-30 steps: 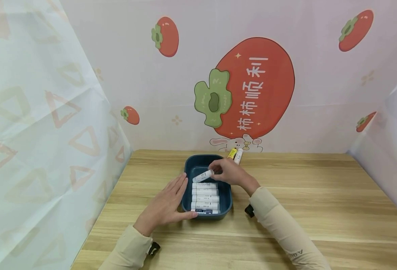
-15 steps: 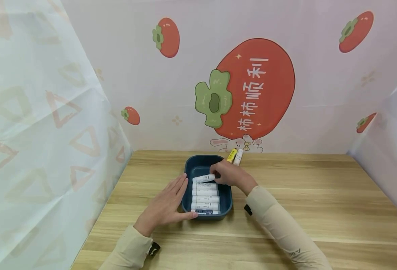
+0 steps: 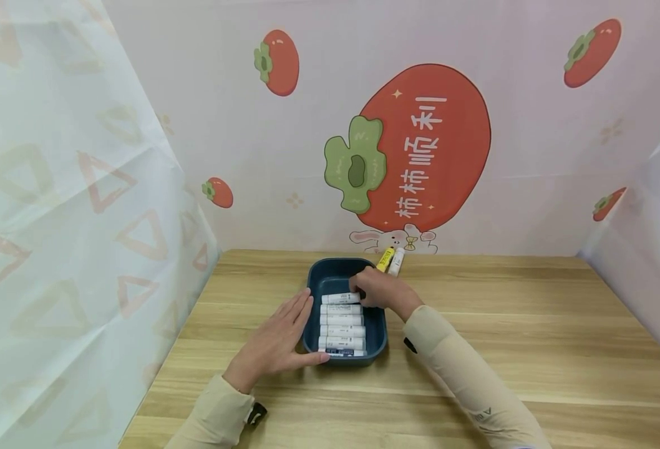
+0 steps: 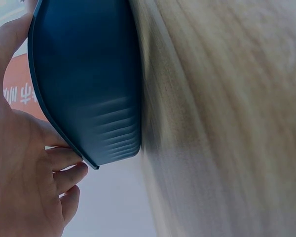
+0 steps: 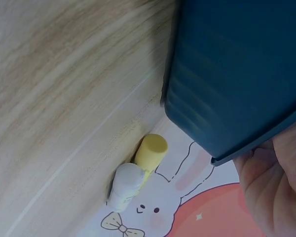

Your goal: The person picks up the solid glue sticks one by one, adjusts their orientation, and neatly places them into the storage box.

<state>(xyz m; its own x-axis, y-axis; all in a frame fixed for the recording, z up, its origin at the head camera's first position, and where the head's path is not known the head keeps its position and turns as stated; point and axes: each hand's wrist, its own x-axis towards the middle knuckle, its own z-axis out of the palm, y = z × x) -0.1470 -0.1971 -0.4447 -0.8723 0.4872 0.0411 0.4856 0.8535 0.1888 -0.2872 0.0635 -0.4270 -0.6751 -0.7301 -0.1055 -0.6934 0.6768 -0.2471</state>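
Observation:
A dark blue rectangular tray holds a row of white labelled glue sticks, lying crosswise one behind another in the head view. My right hand reaches over the tray's far right rim. Its curled fingers pinch the right end of the farthest glue stick, which lies just behind the row; that end is hidden by the fingers. My left hand rests along the left rim with straight fingers, its thumb at the near edge. From below, the left wrist view shows those fingers touching the rim.
Behind the tray to the right, a yellow stick and a white stick lie side by side near the table's back edge. The wooden table meets a printed backdrop behind and white sheets at the sides.
My right hand has lowered into the tray with the glue stick. The stick has turned from slanted to nearly level with the row. My left hand stays where it was.

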